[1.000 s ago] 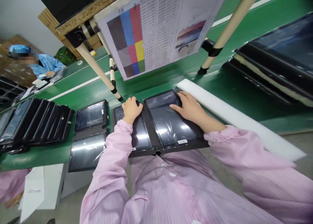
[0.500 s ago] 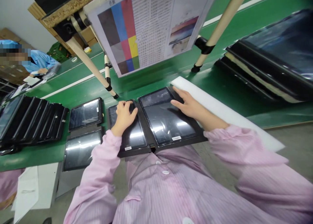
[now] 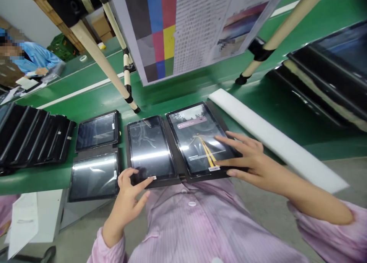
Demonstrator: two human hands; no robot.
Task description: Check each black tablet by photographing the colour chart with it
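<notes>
Two tablets lie side by side in dark cases in front of me. The right tablet (image 3: 192, 140) is lit, showing a lock screen with a clock and yellow road lines. My right hand (image 3: 249, 156) is spread over its lower right part, fingertips at the glass. On the left tablet (image 3: 149, 144) the screen is dark with reflections. My left hand (image 3: 129, 194) is at its lower edge, index finger stretched to the small white label (image 3: 151, 178). Neither hand grips anything.
Two more dark tablets (image 3: 96, 133) lie to the left, beside a leaning row of black cased tablets (image 3: 34, 137). A white foam strip (image 3: 275, 140) runs along the right. Stacked dark panels (image 3: 329, 75) stand at far right. A pole frame carries a colour chart (image 3: 177, 33). A co-worker (image 3: 34, 60) sits far left.
The right tablet's screen has lit up. My left hand has moved down from the left tablet's top to its lower edge. My right hand has moved down from the right tablet's upper corner.
</notes>
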